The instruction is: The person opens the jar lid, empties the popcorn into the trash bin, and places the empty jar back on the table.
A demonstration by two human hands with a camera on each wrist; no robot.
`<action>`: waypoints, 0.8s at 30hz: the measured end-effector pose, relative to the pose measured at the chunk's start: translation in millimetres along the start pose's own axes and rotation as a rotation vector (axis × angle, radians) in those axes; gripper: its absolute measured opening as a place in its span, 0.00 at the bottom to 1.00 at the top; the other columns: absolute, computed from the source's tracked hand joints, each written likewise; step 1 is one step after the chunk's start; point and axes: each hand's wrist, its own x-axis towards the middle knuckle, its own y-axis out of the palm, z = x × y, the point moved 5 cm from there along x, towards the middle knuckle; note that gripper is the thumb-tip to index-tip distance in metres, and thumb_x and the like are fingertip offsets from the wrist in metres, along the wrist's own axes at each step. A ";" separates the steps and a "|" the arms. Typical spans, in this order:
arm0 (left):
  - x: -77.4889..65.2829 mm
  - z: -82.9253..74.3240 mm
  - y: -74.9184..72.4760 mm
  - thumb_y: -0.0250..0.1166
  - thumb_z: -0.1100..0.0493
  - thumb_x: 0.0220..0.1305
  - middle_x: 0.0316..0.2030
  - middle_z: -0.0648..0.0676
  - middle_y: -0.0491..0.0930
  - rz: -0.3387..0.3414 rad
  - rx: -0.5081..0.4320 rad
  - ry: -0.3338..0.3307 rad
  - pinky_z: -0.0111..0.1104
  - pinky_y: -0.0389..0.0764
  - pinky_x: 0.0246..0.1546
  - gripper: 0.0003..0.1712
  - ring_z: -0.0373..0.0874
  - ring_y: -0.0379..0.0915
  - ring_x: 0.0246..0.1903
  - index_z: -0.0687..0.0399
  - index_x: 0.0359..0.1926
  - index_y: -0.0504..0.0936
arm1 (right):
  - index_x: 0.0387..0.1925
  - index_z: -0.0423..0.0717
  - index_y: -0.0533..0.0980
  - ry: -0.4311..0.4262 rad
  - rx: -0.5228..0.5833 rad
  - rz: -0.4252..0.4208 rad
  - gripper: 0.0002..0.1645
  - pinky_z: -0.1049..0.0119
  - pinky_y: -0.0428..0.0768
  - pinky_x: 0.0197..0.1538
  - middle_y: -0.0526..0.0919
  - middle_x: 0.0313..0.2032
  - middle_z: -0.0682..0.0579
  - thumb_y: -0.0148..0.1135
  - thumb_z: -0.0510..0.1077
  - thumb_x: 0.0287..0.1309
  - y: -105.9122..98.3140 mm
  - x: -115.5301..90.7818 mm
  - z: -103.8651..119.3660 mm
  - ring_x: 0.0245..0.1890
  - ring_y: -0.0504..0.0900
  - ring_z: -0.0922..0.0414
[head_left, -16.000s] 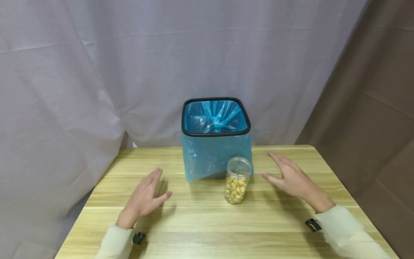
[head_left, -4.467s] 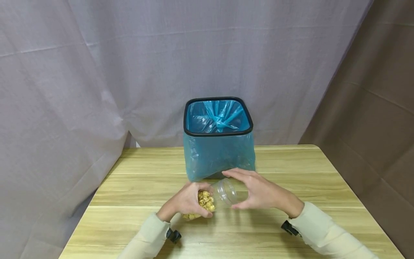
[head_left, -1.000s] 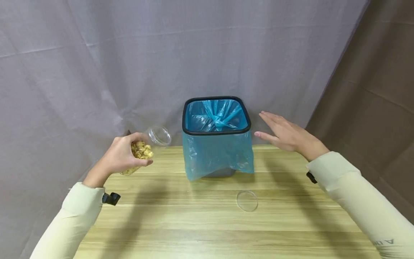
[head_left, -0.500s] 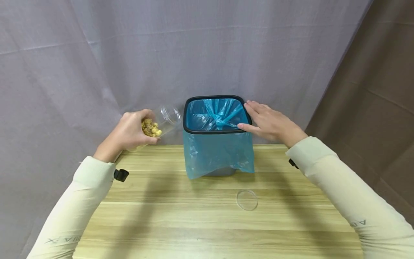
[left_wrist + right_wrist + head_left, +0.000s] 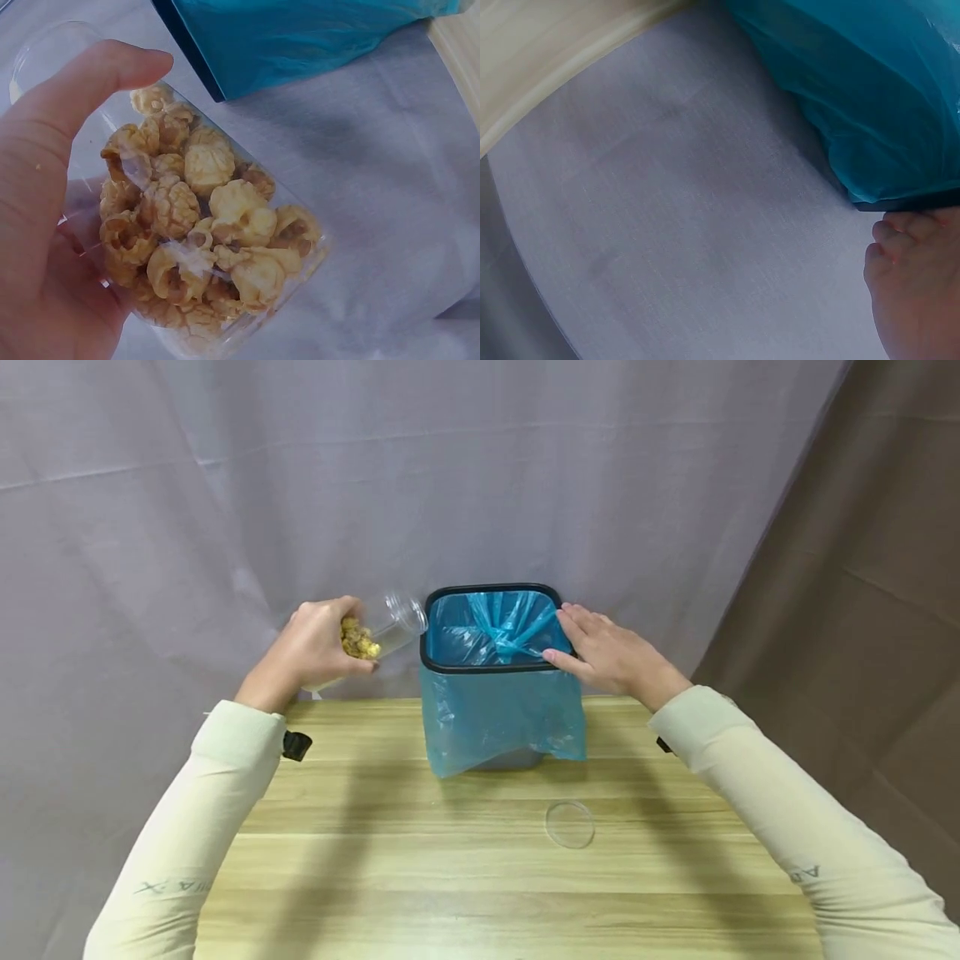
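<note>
My left hand (image 5: 315, 643) grips a clear plastic jar (image 5: 393, 631) of popcorn (image 5: 358, 640), raised above the table and tilted right. Its uncapped mouth is at the left rim of the bin (image 5: 487, 669), which is lined with a blue plastic bag (image 5: 502, 714). In the left wrist view the thumb and fingers wrap the jar, with the popcorn (image 5: 202, 210) gathered toward its base. My right hand (image 5: 607, 652) rests on the bin's right rim, fingers and thumb extended. The right wrist view catches only part of that hand (image 5: 919, 277) against the rim.
A round clear lid (image 5: 569, 824) lies flat on the wooden table (image 5: 480, 893), in front of the bin. Grey cloth (image 5: 480, 477) hangs behind the table, and a brown cloth (image 5: 862, 610) hangs along the right side.
Earlier the jar stood capped on the table; the lid came off and now lies there. Over the last second, the left hand carried the jar up and right to the bin, and the right hand reached the rim.
</note>
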 end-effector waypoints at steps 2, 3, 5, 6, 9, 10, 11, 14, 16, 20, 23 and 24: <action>2.3 -0.1 -0.5 0.83 0.51 0.44 0.37 0.58 0.83 -0.001 0.004 -0.003 0.48 0.82 0.38 0.34 0.54 0.78 0.36 0.59 0.51 0.80 | 0.84 0.38 0.40 -0.006 -0.007 -0.003 0.56 0.41 0.47 0.86 0.41 0.85 0.38 0.33 0.75 0.77 0.9 1.6 2.1 0.86 0.41 0.39; 3.5 -0.3 -0.8 0.83 0.52 0.44 0.37 0.58 0.82 -0.002 0.007 -0.003 0.48 0.82 0.38 0.34 0.54 0.78 0.35 0.59 0.51 0.80 | 0.84 0.38 0.40 -0.008 -0.010 -0.005 0.56 0.41 0.47 0.86 0.41 0.85 0.38 0.33 0.75 0.77 1.1 2.2 2.8 0.86 0.41 0.40; 6.0 -0.7 -1.3 0.83 0.52 0.44 0.37 0.58 0.82 -0.007 0.022 0.003 0.48 0.81 0.38 0.35 0.54 0.78 0.35 0.60 0.52 0.80 | 0.84 0.38 0.40 -0.011 -0.016 -0.008 0.56 0.42 0.47 0.86 0.41 0.85 0.39 0.33 0.75 0.77 1.4 3.2 3.7 0.86 0.41 0.40; 7.3 -1.0 -1.6 0.83 0.52 0.44 0.38 0.59 0.83 -0.008 0.030 0.007 0.49 0.82 0.38 0.35 0.55 0.78 0.36 0.61 0.53 0.80 | 0.84 0.38 0.40 -0.012 -0.018 -0.010 0.56 0.42 0.47 0.86 0.41 0.85 0.39 0.33 0.75 0.77 1.5 3.9 4.3 0.86 0.41 0.40; 11.1 -2.7 -2.9 0.82 0.52 0.45 0.42 0.60 0.84 -0.007 0.055 0.012 0.53 0.83 0.43 0.39 0.58 0.80 0.40 0.62 0.57 0.79 | 0.84 0.38 0.40 -0.015 -0.022 -0.012 0.56 0.43 0.47 0.86 0.41 0.85 0.39 0.33 0.75 0.77 1.7 5.3 5.4 0.86 0.41 0.41; 12.6 -3.1 -3.3 0.82 0.52 0.45 0.43 0.61 0.84 -0.007 0.064 0.012 0.54 0.83 0.45 0.40 0.59 0.80 0.42 0.62 0.58 0.78 | 0.84 0.38 0.40 -0.017 -0.022 -0.013 0.56 0.42 0.47 0.86 0.41 0.85 0.38 0.33 0.75 0.77 1.5 5.5 5.8 0.86 0.42 0.40; 14.1 -3.6 -3.6 0.82 0.52 0.45 0.44 0.60 0.84 -0.006 0.072 0.011 0.56 0.83 0.47 0.40 0.60 0.80 0.43 0.62 0.59 0.78 | 0.84 0.38 0.40 -0.017 -0.024 -0.012 0.56 0.42 0.47 0.86 0.41 0.85 0.38 0.32 0.75 0.77 1.5 5.7 5.8 0.86 0.42 0.40; 19.2 -7.1 -4.6 0.82 0.54 0.45 0.46 0.61 0.83 -0.008 0.104 0.020 0.58 0.83 0.50 0.40 0.62 0.79 0.47 0.61 0.59 0.77 | 0.84 0.37 0.41 -0.012 -0.030 -0.010 0.56 0.42 0.47 0.86 0.42 0.85 0.38 0.33 0.75 0.78 1.2 4.9 4.7 0.86 0.42 0.40; 22.5 -9.8 -4.8 0.83 0.55 0.45 0.46 0.62 0.83 -0.009 0.130 0.025 0.59 0.83 0.52 0.40 0.62 0.79 0.48 0.61 0.59 0.76 | 0.84 0.37 0.41 -0.008 -0.036 -0.010 0.56 0.42 0.47 0.86 0.42 0.85 0.38 0.33 0.74 0.78 0.9 3.5 3.5 0.86 0.42 0.40; 27.5 -15.8 -4.9 0.84 0.58 0.43 0.46 0.62 0.83 -0.019 0.182 0.046 0.59 0.83 0.53 0.37 0.62 0.79 0.49 0.60 0.54 0.76 | 0.84 0.37 0.42 -0.010 -0.038 -0.014 0.56 0.42 0.48 0.86 0.42 0.85 0.38 0.34 0.74 0.78 1.1 1.5 1.7 0.86 0.42 0.39; 30.8 -20.4 -5.5 0.85 0.60 0.40 0.44 0.62 0.83 -0.052 0.225 0.090 0.58 0.83 0.53 0.35 0.63 0.79 0.48 0.61 0.48 0.76 | 0.84 0.37 0.41 -0.012 -0.039 -0.020 0.56 0.42 0.48 0.86 0.42 0.85 0.38 0.34 0.74 0.78 1.6 1.6 0.5 0.86 0.42 0.39; 31.9 -21.9 -5.8 0.85 0.61 0.39 0.43 0.63 0.83 -0.067 0.242 0.108 0.57 0.83 0.53 0.34 0.64 0.79 0.47 0.61 0.47 0.76 | 0.84 0.37 0.41 -0.015 -0.038 -0.023 0.56 0.42 0.48 0.86 0.43 0.85 0.37 0.34 0.74 0.78 1.7 1.8 0.2 0.86 0.43 0.39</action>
